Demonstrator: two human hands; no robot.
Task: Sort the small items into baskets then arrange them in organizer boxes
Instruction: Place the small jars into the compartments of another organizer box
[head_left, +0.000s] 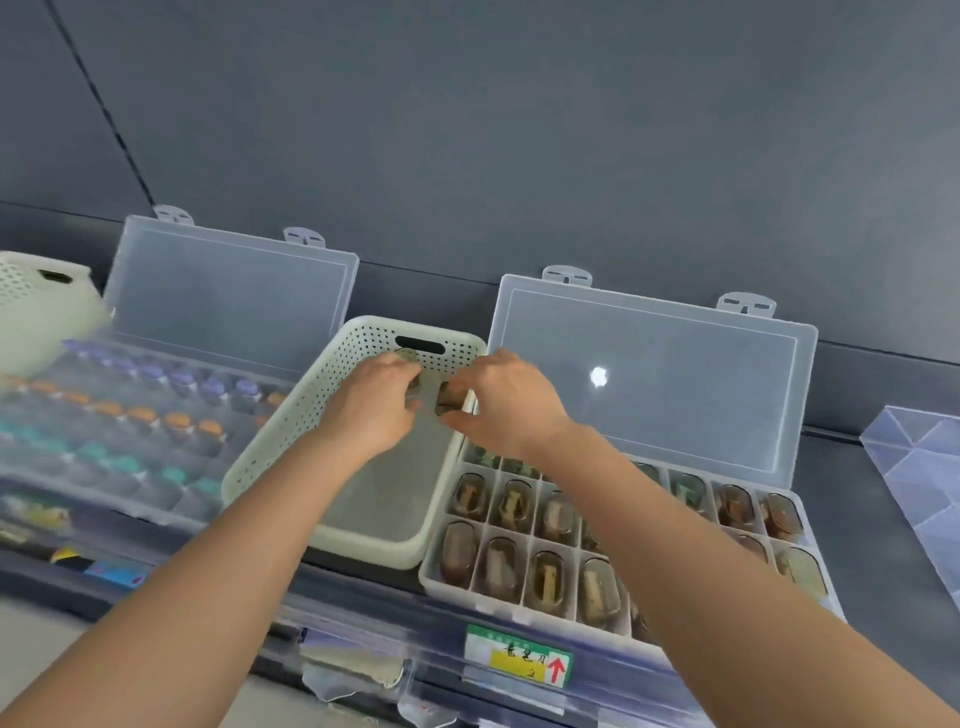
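A pale green perforated basket (291, 447) stands between two open clear organizer boxes. Both hands reach into its far end. My left hand (371, 402) curls its fingers around a small clear capsule, mostly hidden. My right hand (506, 402) pinches another small brown capsule (448, 396) near the basket's right rim. The right organizer box (545, 608) holds several clear capsules with brown contents in its compartments. The left organizer box (130, 499) holds rows of small bottles with purple, orange and teal caps.
A second pale basket (41, 312) sits tilted at the far left on the left box. Both box lids stand open against the grey wall. A clear faceted tray (924, 478) lies at the right. Labels and a yellow tag (519, 660) line the shelf's front edge.
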